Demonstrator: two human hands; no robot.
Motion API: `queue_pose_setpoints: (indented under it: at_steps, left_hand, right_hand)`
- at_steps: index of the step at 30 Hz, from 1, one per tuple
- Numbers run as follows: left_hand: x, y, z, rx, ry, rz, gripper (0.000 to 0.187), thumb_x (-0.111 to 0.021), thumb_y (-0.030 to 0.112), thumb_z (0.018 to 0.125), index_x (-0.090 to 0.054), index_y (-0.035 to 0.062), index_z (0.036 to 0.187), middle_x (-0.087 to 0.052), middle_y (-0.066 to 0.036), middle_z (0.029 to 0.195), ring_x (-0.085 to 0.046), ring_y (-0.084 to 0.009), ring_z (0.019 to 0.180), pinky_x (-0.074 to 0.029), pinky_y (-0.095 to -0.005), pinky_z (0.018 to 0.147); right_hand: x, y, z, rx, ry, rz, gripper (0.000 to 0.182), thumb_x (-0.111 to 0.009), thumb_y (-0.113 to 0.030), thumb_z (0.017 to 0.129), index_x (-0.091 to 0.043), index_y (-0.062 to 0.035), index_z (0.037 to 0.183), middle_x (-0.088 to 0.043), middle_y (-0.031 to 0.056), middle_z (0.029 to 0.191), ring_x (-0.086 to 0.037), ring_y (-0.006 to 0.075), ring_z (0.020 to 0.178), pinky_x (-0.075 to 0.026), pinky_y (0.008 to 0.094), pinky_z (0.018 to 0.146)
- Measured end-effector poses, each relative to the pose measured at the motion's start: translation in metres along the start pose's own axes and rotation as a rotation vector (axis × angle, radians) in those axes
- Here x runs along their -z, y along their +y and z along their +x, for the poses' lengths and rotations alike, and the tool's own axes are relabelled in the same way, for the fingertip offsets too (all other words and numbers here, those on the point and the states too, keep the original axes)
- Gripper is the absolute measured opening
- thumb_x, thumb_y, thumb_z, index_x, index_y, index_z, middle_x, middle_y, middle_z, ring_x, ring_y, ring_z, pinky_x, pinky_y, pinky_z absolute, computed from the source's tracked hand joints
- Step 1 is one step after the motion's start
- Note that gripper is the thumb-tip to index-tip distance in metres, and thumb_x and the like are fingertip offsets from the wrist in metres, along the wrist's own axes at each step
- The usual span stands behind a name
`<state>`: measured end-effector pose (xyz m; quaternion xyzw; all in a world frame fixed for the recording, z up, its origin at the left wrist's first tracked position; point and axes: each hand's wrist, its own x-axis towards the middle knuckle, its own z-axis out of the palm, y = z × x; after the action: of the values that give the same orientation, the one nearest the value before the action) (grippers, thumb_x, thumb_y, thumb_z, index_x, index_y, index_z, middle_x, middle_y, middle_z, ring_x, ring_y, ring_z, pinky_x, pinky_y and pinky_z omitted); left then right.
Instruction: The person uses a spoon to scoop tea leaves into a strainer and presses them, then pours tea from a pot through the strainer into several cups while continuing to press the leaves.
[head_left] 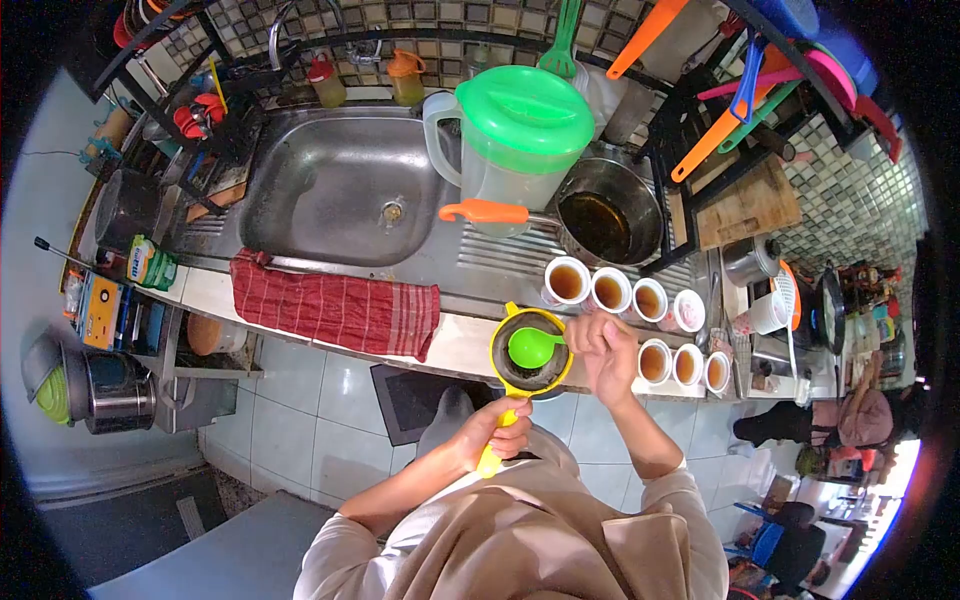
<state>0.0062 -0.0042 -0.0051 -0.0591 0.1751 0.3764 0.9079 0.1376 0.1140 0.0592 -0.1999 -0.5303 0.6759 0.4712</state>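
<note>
My left hand is wrapped round the handle of a yellow strainer, held level in front of me at the counter edge. Dark matter lies in its mesh bowl. The fingers of my right hand are closed on a small bright green scoop, whose bowl overlaps the strainer's middle; the grip hides most of its handle. Just beyond my right hand stand several white cups, among them a front cup and a back cup, with brown liquid in most of them.
Behind the cups sits a saucepan of dark liquid, its orange handle pointing left. Beside it stands a pitcher with a green lid. A steel sink and a red cloth lie to the left. Utensils hang at upper right.
</note>
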Motion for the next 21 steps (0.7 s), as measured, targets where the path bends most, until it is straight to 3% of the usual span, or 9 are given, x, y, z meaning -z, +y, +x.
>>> queue_pose_setpoints:
  at_steps: [2, 5, 15, 21]
  left_hand:
    - [-0.002, 0.0, 0.0, -0.004, -0.003, -0.01, 0.023, -0.042, 0.027, 0.086, -0.037, 0.013, 0.069, -0.024, 0.006, 0.044, -0.022, -0.0038, 0.034, -0.019, -0.0172, 0.029]
    - [0.002, -0.001, 0.001, 0.011, -0.015, -0.03, 0.021, -0.041, 0.027, 0.086, -0.039, 0.0133, 0.071, -0.026, 0.005, 0.044, -0.023, -0.0049, 0.034, -0.02, -0.0182, 0.029]
    - [0.004, -0.002, 0.001, -0.001, 0.002, -0.027, 0.021, -0.042, 0.027, 0.086, -0.039, 0.0137, 0.07, -0.025, 0.005, 0.044, -0.022, -0.0051, 0.034, -0.019, -0.0185, 0.029]
    - [0.003, 0.001, 0.0, 0.024, 0.008, -0.012, 0.021, -0.043, 0.028, 0.085, -0.039, 0.0144, 0.069, -0.025, 0.005, 0.045, -0.022, -0.0048, 0.034, -0.019, -0.0181, 0.029]
  right_hand:
    - [-0.001, 0.006, 0.0, -0.006, 0.025, 0.072, 0.039, -0.037, -0.03, 0.085, -0.028, -0.0087, 0.054, -0.023, -0.0006, 0.048, -0.019, 0.0115, 0.045, -0.018, 0.0266, 0.045]
    - [-0.003, 0.016, 0.003, 0.025, 0.014, 0.108, 0.041, -0.037, -0.031, 0.086, -0.028, -0.0089, 0.054, -0.021, -0.0017, 0.046, -0.017, 0.0107, 0.041, -0.017, 0.0264, 0.043]
    - [-0.021, 0.027, 0.001, 0.113, 0.026, 0.013, 0.043, -0.04, -0.03, 0.086, -0.027, -0.0082, 0.051, -0.019, -0.002, 0.045, -0.019, 0.0099, 0.038, -0.018, 0.0258, 0.039]
    - [-0.018, 0.027, -0.005, 0.306, 0.009, 0.017, 0.043, -0.04, -0.027, 0.085, -0.024, -0.0097, 0.049, -0.019, -0.0021, 0.042, -0.017, 0.0099, 0.035, -0.015, 0.0261, 0.036]
